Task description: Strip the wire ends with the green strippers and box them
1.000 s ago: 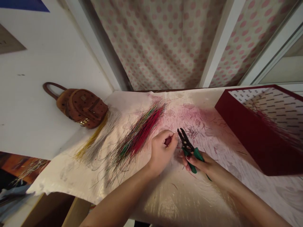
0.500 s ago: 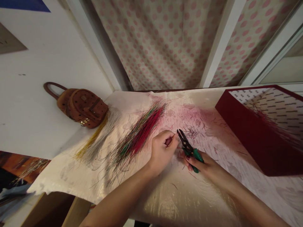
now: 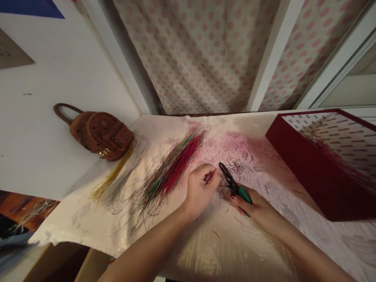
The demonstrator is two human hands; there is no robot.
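Note:
My right hand [image 3: 248,201] grips green-handled pliers [image 3: 229,178], their dark jaws closed and pointing up and left. Just left of the jaw tip, my left hand [image 3: 202,186] is closed, thumb and forefinger pinched together; what they hold is too small to make out. Short cut wire pieces [image 3: 236,166] lie scattered behind and beside the pliers. To the left of my left hand rests a long bundle of red, green and dark wires [image 3: 176,164] on the pale sheet.
A dark red box [image 3: 296,172] with a patterned lining and fine red strands stands at the right. Gold strands [image 3: 114,172] and silver strands [image 3: 126,176] lie at the left by a brown backpack [image 3: 102,135]. A dotted curtain [image 3: 205,58] hangs behind the table.
The pliers' jaws and handles have closed together in my right hand. My left hand stays nearly in place, still pinched near the jaw tip.

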